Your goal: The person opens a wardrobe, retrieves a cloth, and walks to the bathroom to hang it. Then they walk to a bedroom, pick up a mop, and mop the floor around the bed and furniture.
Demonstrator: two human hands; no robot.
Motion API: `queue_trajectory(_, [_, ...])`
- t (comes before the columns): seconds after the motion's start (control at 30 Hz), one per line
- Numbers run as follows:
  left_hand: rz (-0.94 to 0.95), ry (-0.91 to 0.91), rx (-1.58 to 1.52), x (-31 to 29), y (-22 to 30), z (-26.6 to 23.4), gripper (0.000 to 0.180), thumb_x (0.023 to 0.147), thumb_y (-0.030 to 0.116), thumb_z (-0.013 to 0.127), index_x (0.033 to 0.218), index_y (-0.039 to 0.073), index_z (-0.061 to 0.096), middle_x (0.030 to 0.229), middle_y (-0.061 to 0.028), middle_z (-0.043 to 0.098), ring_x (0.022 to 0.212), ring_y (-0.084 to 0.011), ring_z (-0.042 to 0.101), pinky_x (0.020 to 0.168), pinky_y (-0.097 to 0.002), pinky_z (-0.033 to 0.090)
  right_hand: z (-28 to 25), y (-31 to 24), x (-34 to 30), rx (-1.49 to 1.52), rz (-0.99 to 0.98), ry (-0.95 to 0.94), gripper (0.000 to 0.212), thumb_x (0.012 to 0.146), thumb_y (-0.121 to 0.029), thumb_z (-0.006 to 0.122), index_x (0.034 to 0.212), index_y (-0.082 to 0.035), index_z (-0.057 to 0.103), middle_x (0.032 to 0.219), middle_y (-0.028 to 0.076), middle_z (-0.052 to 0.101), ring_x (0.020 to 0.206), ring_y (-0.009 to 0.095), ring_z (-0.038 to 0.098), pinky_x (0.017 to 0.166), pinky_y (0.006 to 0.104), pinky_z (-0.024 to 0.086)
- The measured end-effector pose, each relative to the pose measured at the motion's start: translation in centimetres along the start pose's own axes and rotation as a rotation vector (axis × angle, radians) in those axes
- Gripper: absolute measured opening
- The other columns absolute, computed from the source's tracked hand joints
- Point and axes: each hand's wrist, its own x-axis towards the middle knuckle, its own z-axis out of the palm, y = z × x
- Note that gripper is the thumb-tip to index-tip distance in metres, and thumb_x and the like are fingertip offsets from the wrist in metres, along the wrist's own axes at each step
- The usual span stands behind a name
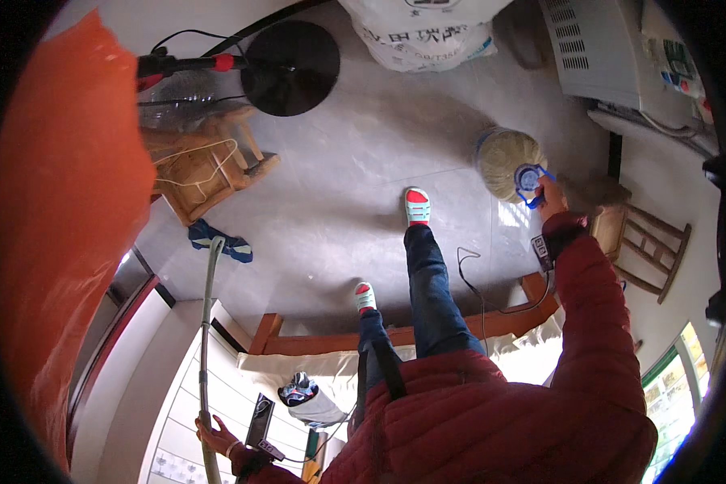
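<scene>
My left hand (215, 437), at the lower left, is closed round the pole of a mop (204, 355). The pole runs up and away from it, and the mop's dark blue cloth head (232, 245) lies on the floor by a wooden stool. Out to the right, my right hand (550, 198) grips the blue carrying handle at the neck of a big round plastic jug (506, 157). The jug has a blue cap and yellowish contents. Whether its base touches the floor I cannot tell.
A wooden stool (194, 179) and a stand with a round black base (292, 68) are at the left. White sacks (427, 36) stand at the far side. A small wooden chair (649, 246) is right of the jug. A thin cable (468, 278) trails on the floor.
</scene>
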Motion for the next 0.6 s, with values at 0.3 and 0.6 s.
queue_trajectory(0.3, [0.006, -0.119, 0.212, 1.0, 0.6, 0.6, 0.033, 0.087, 0.018, 0.06, 0.119, 0.012, 0.055, 0.128, -0.0053, 0.047, 0.12, -0.0189, 0.044, 0.089, -0.0381, 0.049, -11.9, 9.8, 4.0, 0.049, 0.349, 0.261, 0.024, 0.073, -0.035, 0.061, 0.073, -0.011, 0.057, 0.068, 0.0, 0.055, 0.058, 0.02, 0.052, 0.045, 0.0353, 0.038])
queue_trajectory(0.6, [0.571, -0.329, 1.637, 0.8, 1.5, 4.3, 0.048, 0.085, 0.02, 0.058, 0.128, 0.003, 0.045, 0.135, -0.0098, 0.047, 0.124, -0.0213, 0.042, 0.103, -0.0387, 0.037, -17.8, 11.0, 6.6, 0.066, 0.232, 0.289, 0.032, 0.072, -0.033, 0.06, 0.09, -0.007, 0.057, 0.07, 0.008, 0.053, 0.062, 0.023, 0.054, 0.053, 0.0388, 0.049])
